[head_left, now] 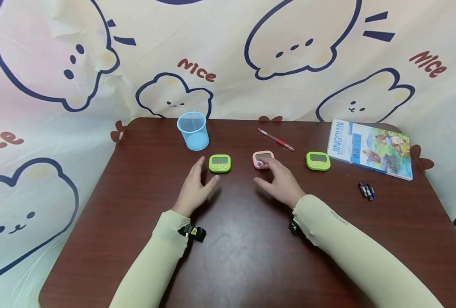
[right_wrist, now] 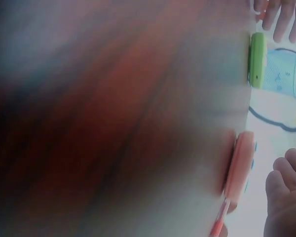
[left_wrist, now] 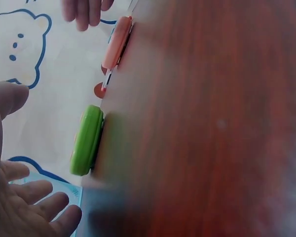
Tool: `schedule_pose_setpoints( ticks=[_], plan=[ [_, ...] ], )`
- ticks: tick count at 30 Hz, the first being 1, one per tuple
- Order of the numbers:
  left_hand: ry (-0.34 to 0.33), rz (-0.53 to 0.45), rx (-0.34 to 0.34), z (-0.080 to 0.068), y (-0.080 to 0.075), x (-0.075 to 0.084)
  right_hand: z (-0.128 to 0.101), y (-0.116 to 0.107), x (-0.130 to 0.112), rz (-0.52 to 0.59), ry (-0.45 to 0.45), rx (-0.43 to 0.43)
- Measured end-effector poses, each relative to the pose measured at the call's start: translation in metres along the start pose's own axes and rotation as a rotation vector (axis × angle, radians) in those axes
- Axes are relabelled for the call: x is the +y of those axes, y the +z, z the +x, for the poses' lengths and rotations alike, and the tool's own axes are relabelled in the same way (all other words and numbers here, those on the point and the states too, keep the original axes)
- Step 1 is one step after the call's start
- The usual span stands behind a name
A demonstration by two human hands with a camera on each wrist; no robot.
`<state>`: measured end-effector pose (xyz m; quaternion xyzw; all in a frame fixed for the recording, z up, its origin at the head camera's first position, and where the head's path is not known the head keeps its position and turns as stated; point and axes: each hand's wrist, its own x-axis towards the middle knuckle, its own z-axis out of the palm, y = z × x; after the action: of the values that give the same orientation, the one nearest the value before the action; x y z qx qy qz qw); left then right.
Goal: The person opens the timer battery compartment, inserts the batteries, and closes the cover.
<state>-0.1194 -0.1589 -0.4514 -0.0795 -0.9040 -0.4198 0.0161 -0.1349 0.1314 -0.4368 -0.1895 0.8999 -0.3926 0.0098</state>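
Three small timers lie in a row on the brown table [head_left: 251, 239]: a green timer [head_left: 219, 163], a pink timer [head_left: 263, 159] and a second green timer [head_left: 318, 161]. My left hand [head_left: 207, 172] rests on the table just left of the first green timer [left_wrist: 86, 140], fingers straight and holding nothing. My right hand [head_left: 265, 171] reaches over the pink timer [right_wrist: 239, 168] with relaxed fingers [right_wrist: 286, 187]. Both wrist views show a small gap between those fingers and the timer's face [left_wrist: 116, 44].
A blue mesh cup [head_left: 193, 130] stands behind the left green timer. A red pen [head_left: 275, 140] lies behind the pink timer. A picture book [head_left: 370, 147] and small batteries [head_left: 367, 191] lie at the right. A cartoon-print cloth hangs behind the table.
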Motion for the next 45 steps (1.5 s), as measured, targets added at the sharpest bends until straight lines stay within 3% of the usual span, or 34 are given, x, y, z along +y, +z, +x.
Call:
schedule_pose_setpoints(
  ticks=[8,15,21,28,36,45],
  plan=[
    [-0.057,-0.024,-0.019,0.02,0.008,-0.005,0.026,0.023,-0.012,0.071,0.042,-0.048],
    [-0.104,-0.008,-0.049,0.032,0.01,-0.01,0.053,0.047,-0.02,0.147,0.138,-0.11],
    [-0.122,0.038,-0.059,0.042,0.01,-0.009,0.073,0.059,-0.022,0.061,0.206,-0.12],
    [-0.122,0.107,-0.061,0.046,0.008,-0.008,0.088,0.067,-0.029,-0.082,0.2,-0.159],
    [-0.106,0.085,-0.042,0.043,0.008,-0.008,0.087,0.071,-0.031,-0.073,0.193,-0.135],
    [-0.06,-0.041,0.016,0.023,0.015,0.004,0.054,0.057,-0.038,0.038,0.189,-0.083]
  ],
)
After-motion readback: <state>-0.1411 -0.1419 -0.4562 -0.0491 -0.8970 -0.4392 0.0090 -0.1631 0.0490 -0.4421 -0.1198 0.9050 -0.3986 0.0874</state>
